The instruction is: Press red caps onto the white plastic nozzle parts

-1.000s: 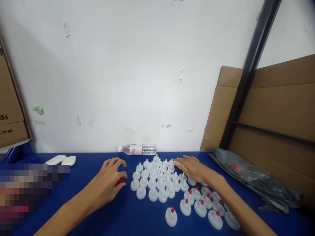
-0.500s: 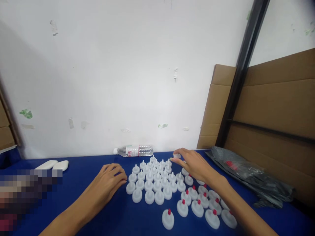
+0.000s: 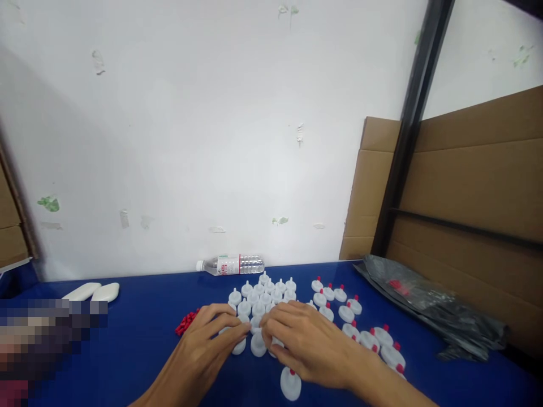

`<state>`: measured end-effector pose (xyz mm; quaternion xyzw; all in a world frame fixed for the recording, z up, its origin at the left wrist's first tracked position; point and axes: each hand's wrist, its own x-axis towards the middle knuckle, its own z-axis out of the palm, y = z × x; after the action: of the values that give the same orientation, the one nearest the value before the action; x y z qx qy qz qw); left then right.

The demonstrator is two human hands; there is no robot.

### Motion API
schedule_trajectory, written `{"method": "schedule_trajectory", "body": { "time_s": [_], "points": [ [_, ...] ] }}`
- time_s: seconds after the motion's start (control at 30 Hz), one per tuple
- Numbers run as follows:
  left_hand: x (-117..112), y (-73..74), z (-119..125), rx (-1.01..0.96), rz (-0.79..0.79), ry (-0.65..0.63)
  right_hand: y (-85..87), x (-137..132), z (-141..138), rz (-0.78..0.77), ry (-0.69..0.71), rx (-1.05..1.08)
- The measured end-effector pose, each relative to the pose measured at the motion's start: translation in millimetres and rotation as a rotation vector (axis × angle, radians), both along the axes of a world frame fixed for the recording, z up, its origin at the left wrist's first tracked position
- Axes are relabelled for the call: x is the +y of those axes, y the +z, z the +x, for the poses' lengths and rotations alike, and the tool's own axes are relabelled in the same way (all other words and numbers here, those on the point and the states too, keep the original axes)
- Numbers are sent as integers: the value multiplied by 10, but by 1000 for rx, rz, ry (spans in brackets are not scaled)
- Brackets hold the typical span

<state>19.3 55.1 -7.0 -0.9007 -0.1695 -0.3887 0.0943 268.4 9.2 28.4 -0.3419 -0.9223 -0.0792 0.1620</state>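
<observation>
My left hand (image 3: 214, 339) is over the left edge of a cluster of white spouted lids (image 3: 258, 309), fingertips drawn together. Anything pinched there is too small or hidden to name. A pile of small red caps (image 3: 186, 323) lies beside its knuckles. My right hand (image 3: 303, 339) reaches over the front right of the cluster, its fingers and thumb closed about a mostly hidden white spouted lid (image 3: 275, 343). Below that hand stands one lid with a red tip (image 3: 291, 384). More red-tipped lids (image 3: 347, 312) are spread out on the right.
A clear plastic bottle (image 3: 231, 264) lies along the wall behind the cluster. Two white rounded objects (image 3: 105, 292) sit at the far left of the blue table (image 3: 144, 322). A grey plastic bag (image 3: 424, 305) and cardboard (image 3: 470, 192) are on the right, by a black post (image 3: 407, 130).
My right hand has come from the back right, leaving a red-tipped lid there, to the front of the cluster. My left hand has shifted right and forward over the lids, uncovering the red caps.
</observation>
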Motion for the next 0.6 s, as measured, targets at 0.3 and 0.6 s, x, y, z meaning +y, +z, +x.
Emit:
{"method": "schedule_trajectory", "body": {
  "time_s": [0.3,0.6],
  "points": [
    [-83,19,90,-42,59,-20,-95,-28,-50,113,81,-42],
    [-37,-133,181,-25,-34,29,24,-111,-68,209,96,-119]
  ]
}}
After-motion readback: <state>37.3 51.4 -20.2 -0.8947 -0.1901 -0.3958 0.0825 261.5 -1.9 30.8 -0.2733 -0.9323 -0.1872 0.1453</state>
